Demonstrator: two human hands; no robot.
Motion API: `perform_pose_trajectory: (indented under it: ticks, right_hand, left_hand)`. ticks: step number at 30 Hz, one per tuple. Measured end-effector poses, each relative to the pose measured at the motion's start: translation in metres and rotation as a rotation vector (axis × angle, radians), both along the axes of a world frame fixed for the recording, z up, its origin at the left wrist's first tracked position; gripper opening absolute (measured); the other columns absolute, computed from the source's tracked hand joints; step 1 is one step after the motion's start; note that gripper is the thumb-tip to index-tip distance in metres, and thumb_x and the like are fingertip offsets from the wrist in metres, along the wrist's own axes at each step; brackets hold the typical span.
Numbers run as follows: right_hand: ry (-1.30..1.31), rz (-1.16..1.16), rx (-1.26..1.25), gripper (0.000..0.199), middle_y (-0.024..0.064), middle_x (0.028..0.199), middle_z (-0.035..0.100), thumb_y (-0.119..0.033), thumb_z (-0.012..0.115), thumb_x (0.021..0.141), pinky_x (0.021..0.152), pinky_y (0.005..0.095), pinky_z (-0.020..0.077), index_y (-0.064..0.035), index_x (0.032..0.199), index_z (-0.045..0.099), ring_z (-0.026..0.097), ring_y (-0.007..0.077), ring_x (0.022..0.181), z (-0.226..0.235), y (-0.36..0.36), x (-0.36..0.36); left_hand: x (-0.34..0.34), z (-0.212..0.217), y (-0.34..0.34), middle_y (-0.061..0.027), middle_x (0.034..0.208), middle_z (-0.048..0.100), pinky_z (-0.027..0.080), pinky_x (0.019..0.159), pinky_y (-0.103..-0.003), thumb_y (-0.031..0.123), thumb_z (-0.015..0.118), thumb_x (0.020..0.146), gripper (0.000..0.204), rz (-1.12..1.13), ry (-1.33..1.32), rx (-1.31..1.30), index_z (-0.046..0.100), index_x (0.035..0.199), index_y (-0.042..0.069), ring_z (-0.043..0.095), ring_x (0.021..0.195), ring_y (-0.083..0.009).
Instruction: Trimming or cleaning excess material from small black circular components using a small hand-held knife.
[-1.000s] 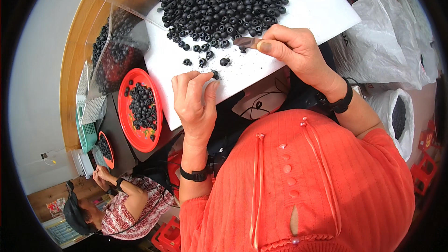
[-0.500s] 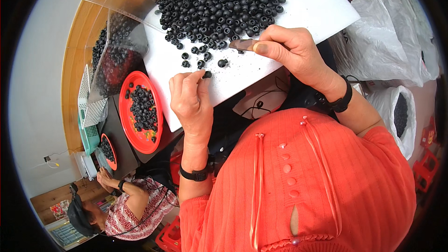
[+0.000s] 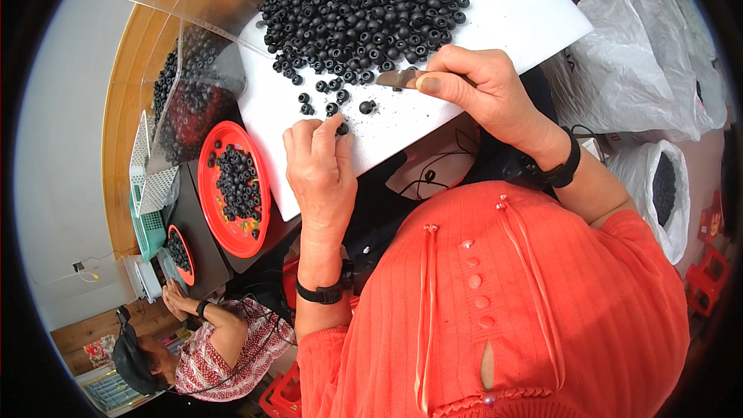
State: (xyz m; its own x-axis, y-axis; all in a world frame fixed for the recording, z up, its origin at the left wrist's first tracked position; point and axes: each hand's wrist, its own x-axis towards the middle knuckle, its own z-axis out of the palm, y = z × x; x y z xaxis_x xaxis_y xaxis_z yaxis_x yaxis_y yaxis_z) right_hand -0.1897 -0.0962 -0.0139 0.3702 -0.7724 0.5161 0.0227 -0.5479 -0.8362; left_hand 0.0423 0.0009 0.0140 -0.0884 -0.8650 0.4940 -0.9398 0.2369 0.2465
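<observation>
Far to the left of the left hand, a second person [image 3: 209, 352] in a patterned top sits low in the view, beside a small red dish [image 3: 179, 251] of black pieces. Closer to the left hand, just to its left, a larger red plate [image 3: 213, 213] holds a heap of the same black rings, and above that plate stands a clear plastic container [image 3: 186, 85] with more of them inside.

The left hand [image 3: 319, 174] lies palm down on the white board [image 3: 526, 15], its fingertips pinching one black ring [image 3: 341, 128] against the board. A black band circles that wrist. Just above its fingertips lie a few loose rings [image 3: 333, 101], apart from each other, and beyond them spreads the big pile of black rings [image 3: 364, 15] across the upper part of the board.

To the right, the right hand [image 3: 484, 93] is clenched around a small knife [image 3: 398, 78], the blade pointing left toward the loose rings and touching the edge of the pile. Right of this hand, well apart, sit white plastic bags [image 3: 642, 70]; one open bag [image 3: 665, 190] lower down shows dark pieces inside.
</observation>
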Motion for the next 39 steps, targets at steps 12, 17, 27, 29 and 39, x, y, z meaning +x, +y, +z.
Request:
perform_pose_trajectory:
  ticks: [12, 17, 27, 29, 39]
  right_hand:
    - [0.025, -0.012, 0.017, 0.026, 0.0054, 0.062, 0.059, -0.026, 0.069, 0.097, 0.052, 0.0279, 0.0405, -0.0034, 0.085, 0.072, 0.053, 0.0124, 0.054, 0.003, 0.003, -0.002]
    - [0.253, -0.082, 0.047, 0.025, 0.0092, 0.067, 0.063, -0.024, 0.065, 0.096, 0.054, 0.0351, 0.0442, -0.0041, 0.082, 0.068, 0.060, 0.0246, 0.058, 0.019, 0.019, -0.021]
    - [0.617, -0.465, -0.601, 0.030, 0.0052, 0.077, 0.051, -0.002, 0.067, 0.079, 0.058, 0.0342, 0.0453, -0.0123, 0.107, 0.071, 0.056, 0.0233, 0.069, -0.004, 0.038, -0.063]
    - [0.664, -0.494, -0.716, 0.032, 0.0036, 0.080, 0.050, -0.007, 0.066, 0.078, 0.061, 0.0321, 0.0462, -0.0143, 0.108, 0.072, 0.055, 0.0203, 0.075, -0.010, 0.042, -0.067]
    - [0.505, -0.378, -0.296, 0.012, 0.0073, 0.074, 0.065, -0.021, 0.067, 0.091, 0.058, 0.0383, 0.0498, -0.0101, 0.097, 0.067, 0.064, 0.0275, 0.065, -0.010, 0.033, -0.074]
  left_hand:
    - [0.006, -0.007, 0.003, -0.0125, 0.093, 0.059, 0.048, 0.077, -0.040, -0.010, 0.068, 0.076, 0.033, -0.045, 0.166, -0.022, 0.067, 0.106, 0.002, 0.057, 0.090, -0.0312]
    - [0.004, -0.003, -0.002, -0.0115, 0.093, 0.059, 0.049, 0.076, -0.040, -0.010, 0.068, 0.075, 0.031, -0.048, 0.029, -0.073, 0.069, 0.102, 0.004, 0.056, 0.089, -0.0312]
    - [-0.011, -0.008, -0.010, -0.0108, 0.090, 0.058, 0.048, 0.070, -0.041, -0.003, 0.072, 0.079, 0.023, -0.080, -0.021, -0.125, 0.064, 0.099, 0.002, 0.056, 0.084, -0.0314]
    - [-0.011, -0.006, -0.010, -0.0105, 0.090, 0.058, 0.048, 0.071, -0.041, -0.002, 0.072, 0.080, 0.021, -0.033, -0.064, -0.081, 0.064, 0.099, 0.003, 0.056, 0.085, -0.0315]
    - [-0.014, -0.003, -0.004, -0.0119, 0.091, 0.057, 0.049, 0.072, -0.042, -0.006, 0.071, 0.079, 0.024, -0.027, -0.172, -0.065, 0.065, 0.101, 0.002, 0.056, 0.086, -0.0318]
